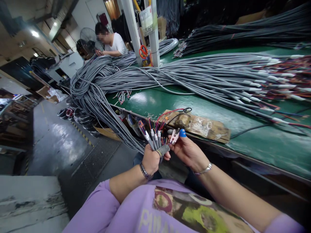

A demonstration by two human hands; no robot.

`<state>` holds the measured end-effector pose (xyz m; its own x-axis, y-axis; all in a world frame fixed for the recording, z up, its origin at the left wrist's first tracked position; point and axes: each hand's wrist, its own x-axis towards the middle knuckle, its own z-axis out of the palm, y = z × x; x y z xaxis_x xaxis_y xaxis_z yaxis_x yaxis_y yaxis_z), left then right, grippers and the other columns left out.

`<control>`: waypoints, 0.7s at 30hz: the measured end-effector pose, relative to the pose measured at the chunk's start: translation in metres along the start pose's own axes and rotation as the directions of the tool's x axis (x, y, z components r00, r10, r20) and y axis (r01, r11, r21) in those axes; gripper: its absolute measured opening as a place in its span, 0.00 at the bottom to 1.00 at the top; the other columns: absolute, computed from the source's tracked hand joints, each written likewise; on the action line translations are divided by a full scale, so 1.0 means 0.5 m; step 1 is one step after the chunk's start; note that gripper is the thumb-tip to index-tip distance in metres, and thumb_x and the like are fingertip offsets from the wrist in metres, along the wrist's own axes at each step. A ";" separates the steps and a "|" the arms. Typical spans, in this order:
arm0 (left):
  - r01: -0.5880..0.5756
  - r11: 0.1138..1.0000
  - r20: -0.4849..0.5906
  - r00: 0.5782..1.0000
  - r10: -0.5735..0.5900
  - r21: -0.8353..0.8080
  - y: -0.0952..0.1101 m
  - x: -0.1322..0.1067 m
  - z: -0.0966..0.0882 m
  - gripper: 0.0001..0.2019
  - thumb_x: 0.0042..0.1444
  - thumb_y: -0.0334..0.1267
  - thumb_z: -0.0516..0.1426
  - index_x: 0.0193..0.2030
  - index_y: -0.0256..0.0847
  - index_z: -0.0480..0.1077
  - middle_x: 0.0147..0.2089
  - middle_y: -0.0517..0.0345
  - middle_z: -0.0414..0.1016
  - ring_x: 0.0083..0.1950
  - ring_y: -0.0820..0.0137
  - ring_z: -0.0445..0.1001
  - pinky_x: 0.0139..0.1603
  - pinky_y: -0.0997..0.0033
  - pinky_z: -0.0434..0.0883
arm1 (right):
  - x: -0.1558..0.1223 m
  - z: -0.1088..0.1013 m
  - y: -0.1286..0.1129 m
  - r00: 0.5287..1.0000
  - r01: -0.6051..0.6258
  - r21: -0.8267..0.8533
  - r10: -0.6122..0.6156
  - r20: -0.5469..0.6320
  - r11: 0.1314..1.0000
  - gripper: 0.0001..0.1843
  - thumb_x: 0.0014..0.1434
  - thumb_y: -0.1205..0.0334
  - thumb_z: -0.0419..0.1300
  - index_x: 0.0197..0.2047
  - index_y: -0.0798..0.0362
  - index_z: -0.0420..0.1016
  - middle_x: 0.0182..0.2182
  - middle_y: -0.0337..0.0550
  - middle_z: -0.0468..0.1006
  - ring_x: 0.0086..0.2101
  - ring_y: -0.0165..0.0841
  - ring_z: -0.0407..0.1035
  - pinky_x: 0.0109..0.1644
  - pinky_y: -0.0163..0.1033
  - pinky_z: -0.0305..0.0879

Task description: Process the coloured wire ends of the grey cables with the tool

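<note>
My left hand is closed around several grey cables near their ends. White sleeves and fanned-out coloured wires stick up above the fist, and a grey finger cover is on this hand. Close beside it, my right hand pinches a pale pink clip that looks like a clothes peg. Blue tape wraps the right thumb's tip. The clip is near the thin bare wire ends on the right of the bundle; whether it touches them I cannot tell.
A wooden board with tape and a red and a black lead lies at the edge of the green bench. Long grey cables cross it and hang over its left end. Orange scissors stand by a post. A co-worker sits beyond.
</note>
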<state>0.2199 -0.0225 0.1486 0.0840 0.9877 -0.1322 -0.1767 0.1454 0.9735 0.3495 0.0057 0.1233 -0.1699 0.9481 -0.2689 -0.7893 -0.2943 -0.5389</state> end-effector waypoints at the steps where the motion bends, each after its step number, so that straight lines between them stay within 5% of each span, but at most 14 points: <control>1: 0.004 1.000 -0.003 1.000 -0.004 0.002 -0.001 0.000 0.000 0.18 0.47 0.48 0.64 0.18 0.34 0.72 0.16 0.57 0.69 0.17 0.77 0.64 0.21 0.76 0.64 | -0.001 0.002 0.001 1.000 0.001 0.001 -0.001 -0.009 1.000 0.17 0.49 0.46 0.69 0.32 0.50 0.77 0.27 0.38 0.78 0.28 0.31 0.70 0.33 0.35 0.69; 9: 0.023 1.000 -0.011 1.000 -0.023 0.001 0.003 -0.007 -0.008 0.16 0.45 0.45 0.64 0.18 0.34 0.71 0.17 0.57 0.70 0.18 0.76 0.67 0.21 0.76 0.64 | -0.015 -0.011 0.004 0.998 -0.045 -0.053 0.048 0.050 0.998 0.24 0.53 0.34 0.59 0.33 0.49 0.76 0.29 0.40 0.77 0.29 0.32 0.70 0.34 0.37 0.69; 21: 0.015 0.997 -0.137 0.990 -0.026 -0.082 -0.008 0.024 -0.064 0.19 0.45 0.52 0.63 0.31 0.34 0.75 0.27 0.52 0.78 0.29 0.68 0.78 0.32 0.71 0.72 | -0.035 -0.079 0.005 0.989 -0.143 -0.108 0.140 -0.041 0.984 0.17 0.57 0.44 0.61 0.31 0.50 0.77 0.30 0.42 0.78 0.29 0.30 0.71 0.33 0.34 0.71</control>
<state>0.1900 -0.0095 0.1371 -0.0465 0.9822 -0.1818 -0.2555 0.1643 0.9527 0.3738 -0.0161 0.0952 -0.2541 0.8919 -0.3740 -0.6884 -0.4384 -0.5779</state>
